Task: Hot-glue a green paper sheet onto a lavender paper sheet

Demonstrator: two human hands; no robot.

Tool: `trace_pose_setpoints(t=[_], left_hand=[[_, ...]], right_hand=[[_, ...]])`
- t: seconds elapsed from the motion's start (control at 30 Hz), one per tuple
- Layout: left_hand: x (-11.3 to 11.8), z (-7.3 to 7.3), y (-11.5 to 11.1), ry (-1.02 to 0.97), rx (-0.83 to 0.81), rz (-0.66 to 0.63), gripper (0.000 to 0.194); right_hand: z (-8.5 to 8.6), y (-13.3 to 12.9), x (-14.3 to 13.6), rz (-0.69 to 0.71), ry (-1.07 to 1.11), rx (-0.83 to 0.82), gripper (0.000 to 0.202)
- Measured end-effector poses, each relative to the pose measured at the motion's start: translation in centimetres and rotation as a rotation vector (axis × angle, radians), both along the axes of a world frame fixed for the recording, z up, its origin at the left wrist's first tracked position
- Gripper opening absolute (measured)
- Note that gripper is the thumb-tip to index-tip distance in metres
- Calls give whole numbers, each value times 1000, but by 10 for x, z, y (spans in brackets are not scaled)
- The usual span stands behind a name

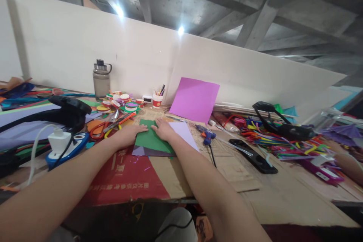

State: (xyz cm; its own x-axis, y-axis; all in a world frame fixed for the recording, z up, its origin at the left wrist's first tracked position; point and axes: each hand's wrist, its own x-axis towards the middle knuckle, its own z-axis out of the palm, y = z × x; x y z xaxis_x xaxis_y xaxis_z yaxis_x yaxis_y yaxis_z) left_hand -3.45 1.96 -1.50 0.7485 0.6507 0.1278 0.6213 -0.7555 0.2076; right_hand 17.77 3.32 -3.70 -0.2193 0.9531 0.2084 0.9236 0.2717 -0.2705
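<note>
A green sheet of paper [150, 140] lies flat on the cardboard-covered table [255, 193], on top of a pale lilac sheet [185, 133] and a darker purple sheet [147, 152]. My left hand [131, 134] rests flat on the green sheet's left edge. My right hand [165, 129] presses flat on its upper right part, over the lilac sheet. Both hands lie palm down with fingers stretched out, and neither grips anything.
A pink-purple sheet [195, 98] leans on the white wall. Orange scissors [102, 127], tape rolls [124, 104], a water bottle [101, 79] and a pen cup [157, 100] stand behind. A blue glue gun [206, 134], a black remote [253, 155] and pipe cleaners [272, 140] lie right; a charger [59, 140] left.
</note>
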Motion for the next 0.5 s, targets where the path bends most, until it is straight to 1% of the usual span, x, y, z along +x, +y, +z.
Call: trace_pose_setpoints(t=[0.07,0.17,0.23,0.3,0.37,0.43,0.5], left_hand=[[0,-2,2,-20,3,-8,51],[-1,-2,2,-27,6,-4,49],[-1,-1,0,-13,5,-1,50],[-1,0,-1,0,7,-4,52],[-1,0,0,4,6,-1,53],[-1,0,0,-2,2,3,52],[-1,-1,-1,-16,6,4,52]], right_hand=[[0,1,0,20,-2,-28,57],[0,2,1,2,16,-13,59],[-1,2,1,-27,49,24,61],[-1,2,1,-27,73,78,64],[-1,2,0,30,53,71,64],[0,2,-1,92,7,6,63],[0,2,-1,113,-23,-39,61]])
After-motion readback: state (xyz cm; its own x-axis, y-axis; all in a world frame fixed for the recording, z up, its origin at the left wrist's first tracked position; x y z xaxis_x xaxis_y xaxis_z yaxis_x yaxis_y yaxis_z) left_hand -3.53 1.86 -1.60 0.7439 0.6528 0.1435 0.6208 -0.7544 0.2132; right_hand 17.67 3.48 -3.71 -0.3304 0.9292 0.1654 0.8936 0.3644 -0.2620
